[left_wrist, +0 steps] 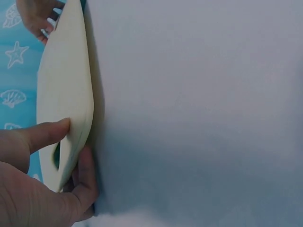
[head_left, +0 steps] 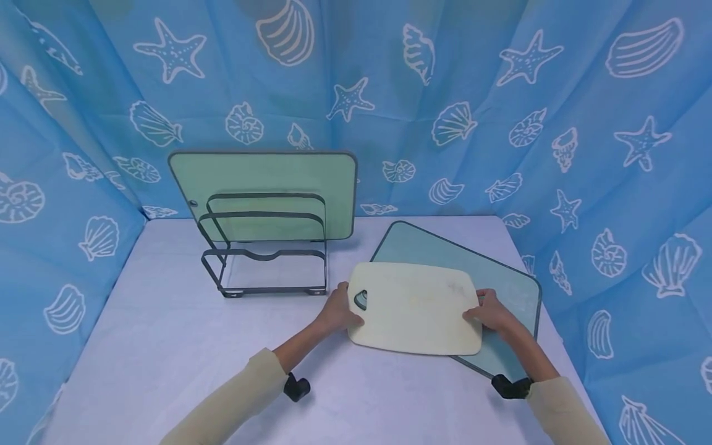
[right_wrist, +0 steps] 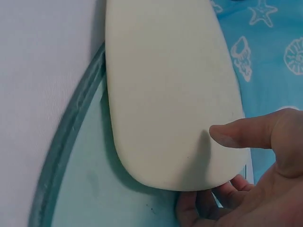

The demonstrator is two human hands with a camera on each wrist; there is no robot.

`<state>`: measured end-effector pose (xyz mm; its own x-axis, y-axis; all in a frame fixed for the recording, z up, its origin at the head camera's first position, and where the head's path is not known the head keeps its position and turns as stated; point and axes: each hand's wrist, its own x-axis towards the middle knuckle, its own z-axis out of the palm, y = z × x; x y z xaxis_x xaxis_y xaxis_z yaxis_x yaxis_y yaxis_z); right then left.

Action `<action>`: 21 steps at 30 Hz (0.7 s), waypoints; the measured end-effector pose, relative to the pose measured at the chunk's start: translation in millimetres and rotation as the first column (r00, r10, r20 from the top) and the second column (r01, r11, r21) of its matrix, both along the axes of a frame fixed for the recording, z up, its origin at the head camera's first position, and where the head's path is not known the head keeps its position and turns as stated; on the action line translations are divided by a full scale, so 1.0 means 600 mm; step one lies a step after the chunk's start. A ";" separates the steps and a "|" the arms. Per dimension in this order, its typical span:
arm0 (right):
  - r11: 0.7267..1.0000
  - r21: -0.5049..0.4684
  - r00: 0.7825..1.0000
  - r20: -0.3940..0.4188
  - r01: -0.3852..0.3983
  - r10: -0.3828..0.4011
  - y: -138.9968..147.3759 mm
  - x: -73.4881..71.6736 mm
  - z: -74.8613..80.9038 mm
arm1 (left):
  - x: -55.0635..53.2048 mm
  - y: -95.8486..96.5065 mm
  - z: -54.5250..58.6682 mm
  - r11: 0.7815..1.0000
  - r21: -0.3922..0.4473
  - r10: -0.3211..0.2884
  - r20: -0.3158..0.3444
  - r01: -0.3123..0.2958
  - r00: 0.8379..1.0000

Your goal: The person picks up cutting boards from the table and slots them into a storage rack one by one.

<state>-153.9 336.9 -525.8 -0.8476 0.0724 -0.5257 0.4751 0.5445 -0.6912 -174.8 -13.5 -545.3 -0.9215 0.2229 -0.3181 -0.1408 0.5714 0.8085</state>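
Observation:
A cream cutting board (head_left: 414, 308) with a handle slot at its left end is held between both hands. My left hand (head_left: 338, 311) grips the left end beside the slot, thumb on top and fingers beneath, as the left wrist view shows. At the other end my right hand (head_left: 491, 310) pinches the board, its thumb (right_wrist: 232, 135) on the upper face and its fingers curled under the edge. Below the cream board lies a larger pale green cutting board (head_left: 506, 287) with a dark rim, partly covered by it.
A dark wire rack (head_left: 267, 290) stands on the white-covered table (head_left: 167, 346) at the left. Another green board (head_left: 267, 173) with a grey rim stands upright in the rack's back. A blue curtain (head_left: 378, 74) with shell prints surrounds the table's back and sides.

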 end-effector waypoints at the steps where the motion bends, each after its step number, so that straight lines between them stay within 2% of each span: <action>1: 1.000 -0.022 1.000 0.000 -0.002 0.002 -0.001 0.002 0.001 | 0.001 -0.001 -0.001 1.000 0.006 0.001 -0.010 -0.001 1.000; 6: 0.997 -0.076 1.000 -0.012 -0.001 0.000 -0.004 0.015 0.001 | 0.004 -0.004 -0.004 1.000 0.014 -0.001 -0.065 0.002 0.998; 14: 0.990 -0.144 0.999 -0.038 0.006 -0.011 0.009 0.030 -0.004 | 0.005 -0.004 0.008 0.998 0.053 0.025 -0.147 -0.017 0.989; 21: 0.972 -0.231 0.995 -0.098 -0.034 0.011 0.018 0.041 0.000 | 0.008 -0.013 0.034 0.994 0.110 0.042 -0.141 -0.026 0.989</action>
<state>-129.1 347.6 -525.8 -0.8946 -0.0621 -0.4426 0.3904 0.3733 -0.8416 -169.9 -21.6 -525.0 -0.9634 0.2164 -0.1582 -0.0369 0.4772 0.8780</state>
